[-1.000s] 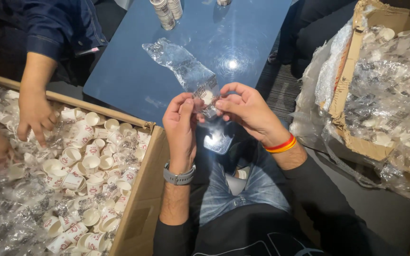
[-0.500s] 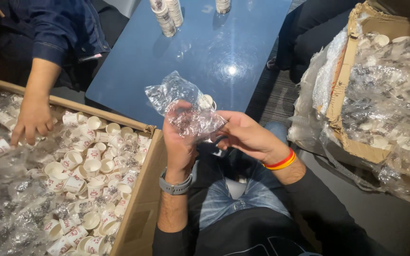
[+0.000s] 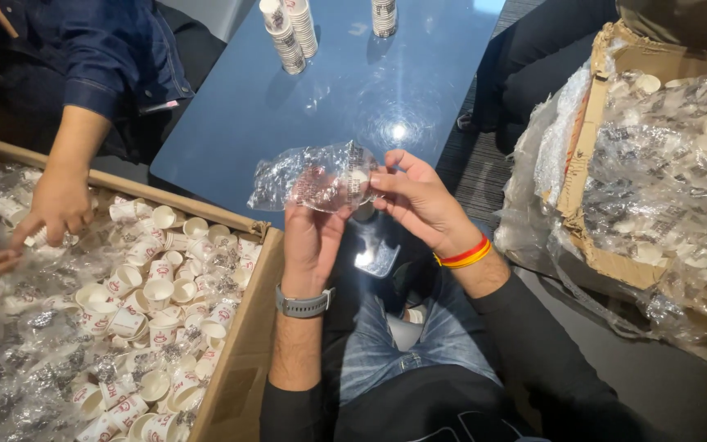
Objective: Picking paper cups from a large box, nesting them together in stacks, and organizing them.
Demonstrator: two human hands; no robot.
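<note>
Blue and glossy, the low table [image 3: 370,90] fills the middle of my view, with a ceiling light glinting off its top and three short stacks of small paper cups [image 3: 288,33] standing at its far end. Over its near edge I hold a crumpled clear plastic sleeve [image 3: 312,182]. Its long axis runs roughly left to right, tilting slightly up toward the right. The right end is fuller, and I can see a small white cup with red print inside it; the left end tapers to loose, wrinkled film.

My left hand [image 3: 311,237] comes up from below, fingers curled and pressed against the underside of the sleeve near its middle. My right hand [image 3: 419,200] grips the fuller end, thumb and fingertips pinching the plastic around the cup.

At my left sits an open cardboard box [image 3: 243,360], full of loose small white cups with red print mixed with scraps of clear film. Another person's hand [image 3: 59,205], in a dark blue sleeve, reaches into its far side. At my right a second cardboard box [image 3: 591,245] holds more cups, still bagged in clear plastic.
</note>
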